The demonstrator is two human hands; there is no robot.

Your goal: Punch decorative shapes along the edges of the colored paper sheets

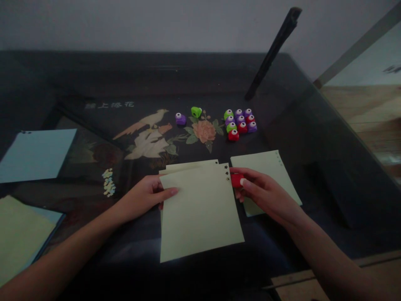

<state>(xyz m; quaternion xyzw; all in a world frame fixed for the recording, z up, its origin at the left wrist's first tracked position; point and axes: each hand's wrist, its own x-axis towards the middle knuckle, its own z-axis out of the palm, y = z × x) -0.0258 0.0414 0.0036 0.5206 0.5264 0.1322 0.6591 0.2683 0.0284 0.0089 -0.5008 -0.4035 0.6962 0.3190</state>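
Observation:
My left hand [147,196] grips the left edge of a pale yellow paper sheet [199,213], thumb on top, lifting it over a second sheet beneath. My right hand [263,192] pinches a small red paper punch [237,180] against the sheet's right edge, beside three small star-shaped holes [227,172]. Another pale yellow sheet [272,167] lies under my right hand, with small holes along its right edge.
A cluster of several red, green and purple punches [239,121] sits behind, with a lone purple punch [180,119] and a green punch [196,111]. Punched paper bits [108,182] lie left. A light blue sheet [34,154] and a paper stack [21,234] are far left. A dark stand [272,52] leans at the back.

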